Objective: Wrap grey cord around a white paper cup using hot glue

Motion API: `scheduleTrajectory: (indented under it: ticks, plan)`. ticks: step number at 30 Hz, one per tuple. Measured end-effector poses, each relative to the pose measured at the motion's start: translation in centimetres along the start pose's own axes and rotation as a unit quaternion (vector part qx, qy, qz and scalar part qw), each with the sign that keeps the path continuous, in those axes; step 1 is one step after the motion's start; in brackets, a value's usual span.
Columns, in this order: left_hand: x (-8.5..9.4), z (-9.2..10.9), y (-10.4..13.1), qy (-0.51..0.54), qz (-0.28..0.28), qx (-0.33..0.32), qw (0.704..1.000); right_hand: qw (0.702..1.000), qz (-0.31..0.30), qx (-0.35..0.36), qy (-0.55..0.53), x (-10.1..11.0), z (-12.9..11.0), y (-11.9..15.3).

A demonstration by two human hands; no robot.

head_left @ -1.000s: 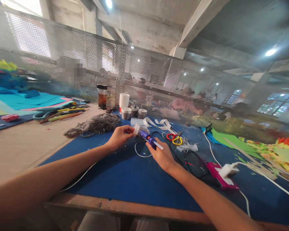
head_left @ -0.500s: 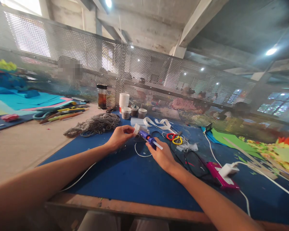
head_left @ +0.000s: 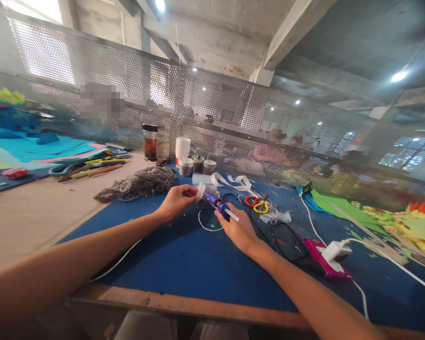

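My left hand [head_left: 178,202] pinches a small white cup [head_left: 200,190] by its rim, above the blue table mat [head_left: 184,255]. A blue glue gun [head_left: 214,199] with a white stick [head_left: 232,215] at its rear is gripped in my right hand [head_left: 239,226]. The gun's front end is beside the cup; whether they touch cannot be made out. Behind the hands stand a stack of white cups [head_left: 182,147] and small cups with grey contents [head_left: 186,166]. A bundle of grey cord [head_left: 138,183] lies to the left.
Red and yellow scissors [head_left: 261,206] lie right of the hands, near black cable. A magenta power strip [head_left: 327,259] with a white plug [head_left: 336,250] sits further right. A dark-lidded jar [head_left: 150,142] stands before the perforated metal screen [head_left: 219,108]. Coloured paper [head_left: 343,208] lies at right.
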State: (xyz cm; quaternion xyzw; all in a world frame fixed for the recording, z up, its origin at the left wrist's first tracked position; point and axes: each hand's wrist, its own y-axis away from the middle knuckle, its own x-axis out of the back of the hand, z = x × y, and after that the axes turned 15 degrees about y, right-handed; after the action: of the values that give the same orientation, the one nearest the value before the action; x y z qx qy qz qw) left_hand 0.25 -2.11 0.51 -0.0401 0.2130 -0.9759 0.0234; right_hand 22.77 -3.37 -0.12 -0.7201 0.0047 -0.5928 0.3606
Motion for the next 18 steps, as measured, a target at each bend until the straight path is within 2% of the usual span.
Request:
scheduleTrajectory:
  ticks: [18]
  plan:
    - [-0.03, 0.16, 0.03, -0.002, 0.001, 0.000, 1.000, 1.000, 0.000, 0.006, 0.001, -0.04, 0.04, 0.05]
